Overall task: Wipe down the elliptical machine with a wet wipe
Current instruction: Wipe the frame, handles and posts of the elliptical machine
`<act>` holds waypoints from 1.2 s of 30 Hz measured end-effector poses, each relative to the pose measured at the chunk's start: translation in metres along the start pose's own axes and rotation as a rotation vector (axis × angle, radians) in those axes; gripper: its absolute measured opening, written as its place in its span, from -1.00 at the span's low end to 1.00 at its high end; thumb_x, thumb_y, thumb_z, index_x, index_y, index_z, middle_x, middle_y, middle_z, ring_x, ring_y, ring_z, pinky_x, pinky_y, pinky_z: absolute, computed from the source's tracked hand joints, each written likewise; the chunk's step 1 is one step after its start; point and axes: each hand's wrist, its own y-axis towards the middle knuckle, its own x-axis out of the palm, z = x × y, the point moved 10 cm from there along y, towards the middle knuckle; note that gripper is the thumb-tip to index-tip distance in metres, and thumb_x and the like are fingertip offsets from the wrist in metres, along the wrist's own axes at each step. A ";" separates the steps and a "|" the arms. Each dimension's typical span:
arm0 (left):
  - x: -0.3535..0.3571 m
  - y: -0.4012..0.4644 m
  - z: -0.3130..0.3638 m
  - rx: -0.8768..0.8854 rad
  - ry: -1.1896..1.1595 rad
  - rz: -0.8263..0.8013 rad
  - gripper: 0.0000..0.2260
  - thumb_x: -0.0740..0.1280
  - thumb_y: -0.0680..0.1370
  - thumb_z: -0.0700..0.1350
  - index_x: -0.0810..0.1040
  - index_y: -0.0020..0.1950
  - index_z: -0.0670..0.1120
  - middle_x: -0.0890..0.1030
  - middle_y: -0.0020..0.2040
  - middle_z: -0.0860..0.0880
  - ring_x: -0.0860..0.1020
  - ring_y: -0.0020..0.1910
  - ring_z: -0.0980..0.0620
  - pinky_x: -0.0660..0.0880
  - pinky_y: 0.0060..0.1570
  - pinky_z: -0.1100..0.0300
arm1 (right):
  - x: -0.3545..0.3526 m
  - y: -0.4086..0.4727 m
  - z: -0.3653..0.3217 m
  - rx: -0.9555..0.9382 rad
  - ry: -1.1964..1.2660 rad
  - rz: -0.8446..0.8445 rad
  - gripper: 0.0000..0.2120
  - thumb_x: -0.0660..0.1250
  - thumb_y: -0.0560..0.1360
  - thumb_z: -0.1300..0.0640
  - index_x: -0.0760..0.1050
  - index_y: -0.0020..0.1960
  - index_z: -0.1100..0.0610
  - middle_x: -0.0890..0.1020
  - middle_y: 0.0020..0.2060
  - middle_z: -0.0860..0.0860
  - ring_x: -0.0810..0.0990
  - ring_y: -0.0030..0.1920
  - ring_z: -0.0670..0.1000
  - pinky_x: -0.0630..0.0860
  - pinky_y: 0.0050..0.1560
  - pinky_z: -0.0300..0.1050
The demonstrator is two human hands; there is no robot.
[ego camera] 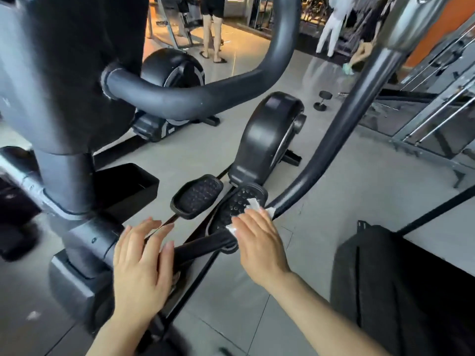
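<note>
The black and grey elliptical machine [64, 119] fills the left and centre, with a curved handlebar [195, 98] crossing above. Its two studded black pedals lie low in the middle: the left pedal [198, 196] and the right pedal [241, 199]. My right hand [259, 242] hovers over the near part of the right pedal, fingers flat, with a crumpled white wet wipe [253, 204] showing past the fingertips and under the palm. My left hand [141, 265] is spread with fingers apart above the black pedal arm [203, 246], holding nothing.
A swing arm [344, 140] slants down to the right pedal. A second elliptical [172, 73] stands behind. A dumbbell [321, 100] lies on the grey floor. A black bag [401, 291] sits lower right. A weight rack [437, 104] is at right. People stand in the background.
</note>
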 end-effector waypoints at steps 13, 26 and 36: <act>-0.001 0.000 -0.030 -0.152 -0.157 0.051 -0.67 0.10 0.61 -0.10 0.57 0.17 -0.23 0.58 0.12 -0.13 0.52 0.12 -0.14 0.42 0.16 -0.04 | -0.018 0.016 0.009 -0.093 -0.132 -0.101 -0.61 -0.02 0.60 0.17 0.57 -0.06 0.23 0.61 -0.18 0.09 0.60 -0.03 0.19 0.30 0.36 0.05; 0.000 -0.012 -0.085 -0.052 0.031 -0.013 -0.56 -0.01 0.62 -0.11 0.56 0.31 -0.18 0.56 0.31 -0.10 0.37 0.42 -0.11 0.13 0.46 -0.08 | 0.026 0.013 -0.037 -0.393 0.073 -0.476 -0.53 0.32 0.47 0.27 0.38 0.35 0.06 0.57 0.00 -0.08 0.57 0.05 0.03 0.45 0.24 -0.01; 0.003 -0.012 -0.089 -0.061 0.018 0.003 -0.48 -0.12 0.66 0.00 0.49 0.37 -0.20 0.47 0.38 -0.08 0.31 0.46 -0.11 0.06 0.49 0.02 | 0.046 0.029 -0.139 -0.461 0.298 -0.797 -0.86 0.06 0.59 0.19 0.31 -0.11 0.04 0.48 -0.21 -0.06 0.46 -0.17 0.08 0.45 -0.17 0.07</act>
